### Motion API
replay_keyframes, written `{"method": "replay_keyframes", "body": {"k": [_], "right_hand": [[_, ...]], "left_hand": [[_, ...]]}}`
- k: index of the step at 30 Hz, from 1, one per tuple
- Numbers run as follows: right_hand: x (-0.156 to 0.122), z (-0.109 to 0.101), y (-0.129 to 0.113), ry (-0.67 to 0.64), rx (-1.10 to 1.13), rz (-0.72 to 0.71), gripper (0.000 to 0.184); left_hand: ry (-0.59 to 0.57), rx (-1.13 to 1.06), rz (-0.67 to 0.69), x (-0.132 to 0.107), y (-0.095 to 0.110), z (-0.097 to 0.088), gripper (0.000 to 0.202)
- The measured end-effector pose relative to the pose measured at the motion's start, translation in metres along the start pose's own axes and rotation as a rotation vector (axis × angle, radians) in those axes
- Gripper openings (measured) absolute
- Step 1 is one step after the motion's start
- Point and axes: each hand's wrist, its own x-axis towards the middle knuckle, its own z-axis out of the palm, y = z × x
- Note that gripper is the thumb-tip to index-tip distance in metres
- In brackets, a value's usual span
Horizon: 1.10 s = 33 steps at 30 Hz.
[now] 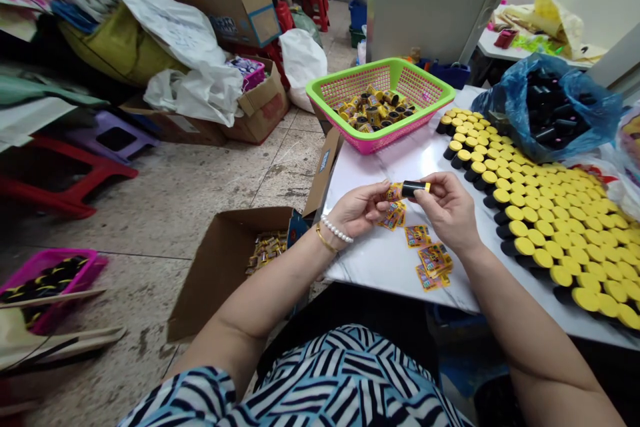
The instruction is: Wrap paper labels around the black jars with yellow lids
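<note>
Over the white table, my right hand pinches a small black cylinder with a yellow end, lying level and pointing left. My left hand grips a colourful printed sleeve between thumb and fingers. The sleeve meets the cylinder's left end; how far it goes over it I cannot tell. Below my hands lie loose flat printed sleeves, with more of them partly behind my left fingers. To the right, many black cylinders with yellow tops stand upright in packed rows.
A green and pink basket of sleeved cylinders sits at the table's far left. Behind the rows is a blue plastic bag of black pieces. An open cardboard box holding sleeved pieces stands left of the table.
</note>
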Motion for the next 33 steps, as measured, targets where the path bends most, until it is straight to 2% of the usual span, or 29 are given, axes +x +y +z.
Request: {"method": "replay_keyframes", "body": {"k": [8, 14, 17, 23, 26, 29, 33], "right_hand": [[-0.005, -0.004, -0.005, -0.026, -0.321, -0.168, 0.028], [-0.006, -0.003, -0.008, -0.027, -0.306, -0.179, 0.027], [-0.003, -0.004, -0.013, -0.023, -0.195, -0.159, 0.027], [0.006, -0.01, -0.013, -0.059, 0.085, -0.02, 0.02], [0.007, -0.008, -0.009, -0.069, 0.089, 0.112, 0.024], [0.006, -0.005, -0.009, -0.037, 0.072, 0.227, 0.027], [0.002, -0.001, -0.012, -0.063, 0.123, 0.264, 0.029]], "left_hand": [[0.002, -0.043, -0.004, -0.002, 0.002, 0.002, 0.014], [0.026, -0.032, -0.013, -0.005, 0.003, 0.004, 0.016], [-0.013, -0.029, -0.008, -0.004, 0.003, 0.002, 0.016], [-0.013, -0.028, 0.009, -0.004, 0.005, 0.002, 0.011], [-0.009, 0.016, 0.013, -0.005, 0.003, 0.003, 0.011], [-0.014, 0.154, 0.062, -0.005, 0.0, 0.002, 0.016], [-0.015, 0.319, 0.154, -0.005, -0.001, -0.002, 0.027]]}}
